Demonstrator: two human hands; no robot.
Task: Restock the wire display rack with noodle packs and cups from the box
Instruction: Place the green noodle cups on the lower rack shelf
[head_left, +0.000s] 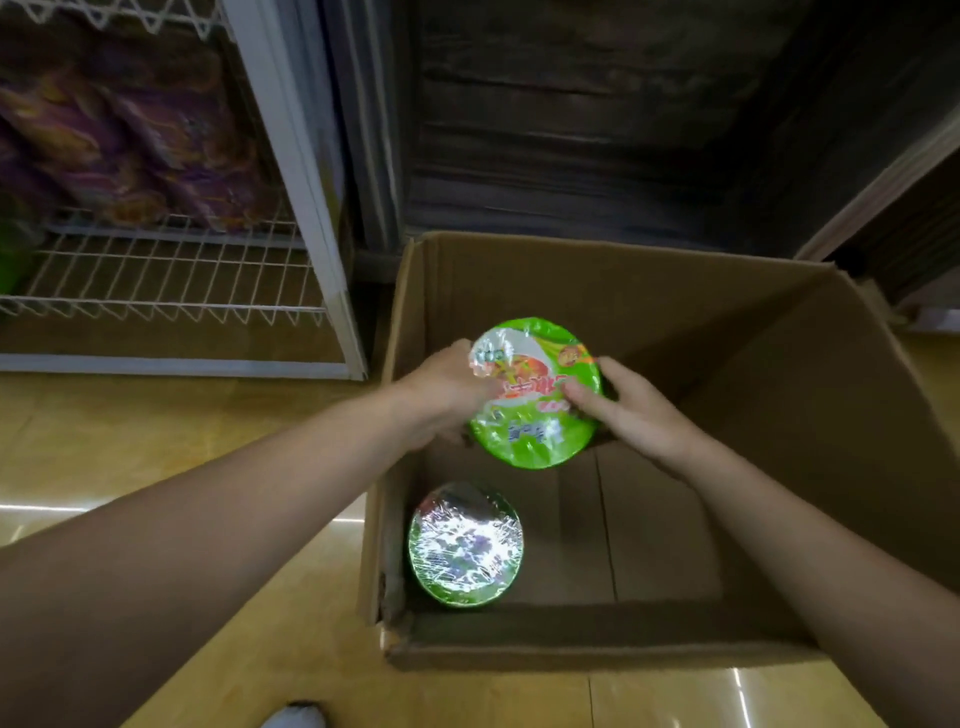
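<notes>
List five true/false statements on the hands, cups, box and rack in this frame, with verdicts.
1. The left hand and right hand hold the same noodle cup. True.
2. Three more cups sit in the box. False: only one second cup shows, in the box's near left corner.
3. The held noodle cup has a red lid rim. False: the rim is green.
4. Purple packs lie on a shelf of the rack. True.
5. The box stands on a rack shelf. False: it stands on the floor, to the right of the rack.
</notes>
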